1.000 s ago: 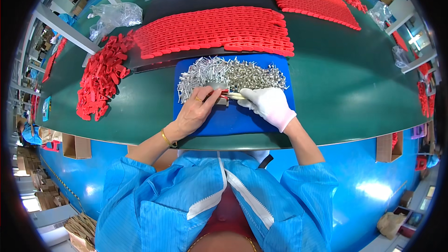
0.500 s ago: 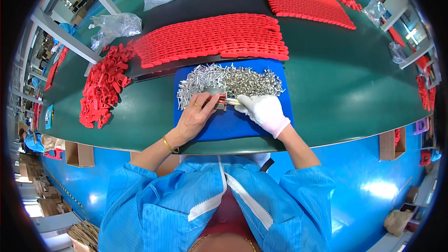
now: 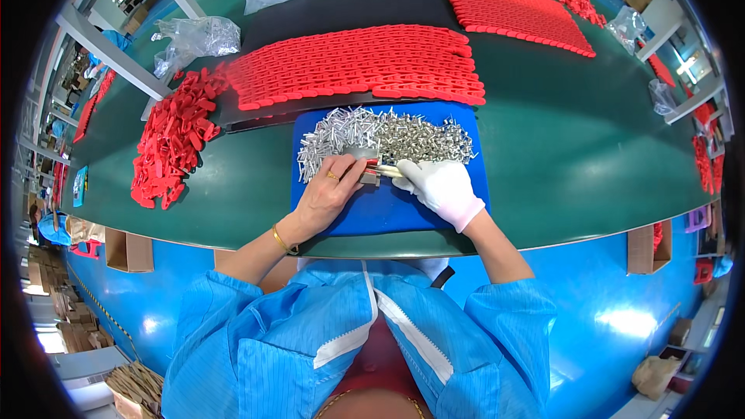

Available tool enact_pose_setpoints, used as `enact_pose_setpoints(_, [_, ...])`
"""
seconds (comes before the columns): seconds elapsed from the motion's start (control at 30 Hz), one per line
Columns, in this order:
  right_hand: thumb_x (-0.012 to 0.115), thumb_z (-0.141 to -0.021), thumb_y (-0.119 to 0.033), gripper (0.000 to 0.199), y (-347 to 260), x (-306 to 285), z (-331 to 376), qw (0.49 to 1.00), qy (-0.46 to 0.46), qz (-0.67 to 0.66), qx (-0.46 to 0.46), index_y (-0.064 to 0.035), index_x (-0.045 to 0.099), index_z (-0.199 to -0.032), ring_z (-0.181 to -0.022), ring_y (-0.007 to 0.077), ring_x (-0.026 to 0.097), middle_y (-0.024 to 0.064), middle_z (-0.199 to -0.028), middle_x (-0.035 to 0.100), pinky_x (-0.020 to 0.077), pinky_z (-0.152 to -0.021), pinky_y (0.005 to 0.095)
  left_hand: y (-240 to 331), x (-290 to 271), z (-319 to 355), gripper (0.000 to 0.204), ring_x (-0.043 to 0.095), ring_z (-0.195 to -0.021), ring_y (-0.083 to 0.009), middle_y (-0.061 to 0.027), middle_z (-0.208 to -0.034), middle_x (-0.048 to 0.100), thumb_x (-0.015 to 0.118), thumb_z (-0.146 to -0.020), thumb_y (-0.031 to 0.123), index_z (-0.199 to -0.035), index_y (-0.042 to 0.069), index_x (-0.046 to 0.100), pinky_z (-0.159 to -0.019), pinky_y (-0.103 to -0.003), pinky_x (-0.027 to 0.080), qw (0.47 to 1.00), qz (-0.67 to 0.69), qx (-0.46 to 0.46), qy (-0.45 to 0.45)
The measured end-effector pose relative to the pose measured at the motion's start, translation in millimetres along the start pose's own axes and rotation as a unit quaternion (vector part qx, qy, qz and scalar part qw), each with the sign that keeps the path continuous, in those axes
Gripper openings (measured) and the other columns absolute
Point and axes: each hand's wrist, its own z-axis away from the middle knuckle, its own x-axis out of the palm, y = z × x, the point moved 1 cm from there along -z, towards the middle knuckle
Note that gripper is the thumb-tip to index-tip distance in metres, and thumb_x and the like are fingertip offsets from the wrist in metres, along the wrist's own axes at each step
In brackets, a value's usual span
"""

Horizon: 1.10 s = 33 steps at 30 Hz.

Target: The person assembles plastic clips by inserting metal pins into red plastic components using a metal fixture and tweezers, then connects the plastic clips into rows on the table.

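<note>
My bare left hand [image 3: 327, 195], with a ring and a bracelet, is closed on a small red plastic piece [image 3: 372, 162] at a small metal block [image 3: 370, 178]. The block rests on a blue tray [image 3: 388, 216]. From the other side, my white-gloved right hand [image 3: 444, 191] brings its fingers together at the same block. Slim cream-coloured tips [image 3: 389, 171] show there, but I cannot tell whether they are fingertips or a held thing. Behind both hands lie heaped silver pins [image 3: 335, 133] and shorter, yellowish metal rivets [image 3: 428, 140] on the tray.
A panel of interlocked red pieces [image 3: 357, 66] lies behind the tray on a black sheet [image 3: 349, 12]. Loose red pieces [image 3: 172, 140] are piled at left. Clear plastic bags [image 3: 198, 39] and another red panel [image 3: 508, 8] sit farther back on the green table [image 3: 574, 147].
The view has shifted slightly, so the table's things sit a little lower. Both hands keep nearly the same place and pose at the metal block.
</note>
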Motion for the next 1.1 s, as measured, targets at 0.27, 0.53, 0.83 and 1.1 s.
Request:
enact_pose_setpoints(0.27, [0.050, -0.092, -0.042, 0.032, 14, -16, -10, 0.970, -0.085, -0.227, 0.013, -0.0117, 0.062, -0.094, -0.064, 0.0351, 0.060, 0.0110, -0.075, 0.066, 0.0435, -0.057, 0.0413, 0, -1, -2, 0.046, 0.052, -0.091, -0.0273, -0.0118, -0.111, 0.052, 0.066, -0.076, 0.006, -0.119, 0.000, 0.052, -0.083, -0.034, 0.046, 0.999, -0.028, 0.016, 0.003])
enact_pose_setpoints(0.53, [0.052, -0.092, -0.042, 0.032, 4, -23, -10, 0.973, -0.164, -0.154, 0.055, -0.0120, 0.062, -0.095, -0.060, 0.0322, 0.059, 0.0084, -0.067, 0.061, 0.0423, -0.056, 0.0393, -4, -1, 5, 0.049, 0.053, -0.094, -0.0261, -0.0091, -0.111, 0.053, 0.069, -0.074, 0.010, -0.120, 0.003, 0.053, -0.086, -0.035, 0.043, 0.999, -0.038, 0.021, 0.030])
enact_pose_setpoints(0.83, [0.049, -0.092, -0.043, 0.031, -7, -18, -6, 0.993, -0.105, -0.034, 0.048, -0.0129, 0.056, -0.093, -0.055, 0.0340, 0.059, 0.0102, -0.067, 0.062, 0.0430, -0.052, 0.0427, -4, -6, 0, 0.044, 0.052, -0.095, -0.0213, -0.0062, -0.109, 0.053, 0.066, -0.077, 0.021, -0.117, 0.007, 0.054, -0.090, -0.033, 0.039, 0.993, -0.109, 0.015, 0.035])
enact_pose_setpoints(1.1, [0.051, -0.092, -0.038, 0.025, -3, -16, -4, 0.999, -0.042, -0.012, 0.020, -0.0128, 0.055, -0.090, -0.053, 0.0312, 0.058, 0.0096, -0.063, 0.061, 0.0416, -0.049, 0.0393, -6, -7, 1, 0.041, 0.052, -0.097, -0.0202, -0.0051, -0.110, 0.052, 0.067, -0.077, 0.022, -0.114, 0.009, 0.056, -0.092, -0.035, 0.038, 0.992, -0.118, 0.014, 0.044])
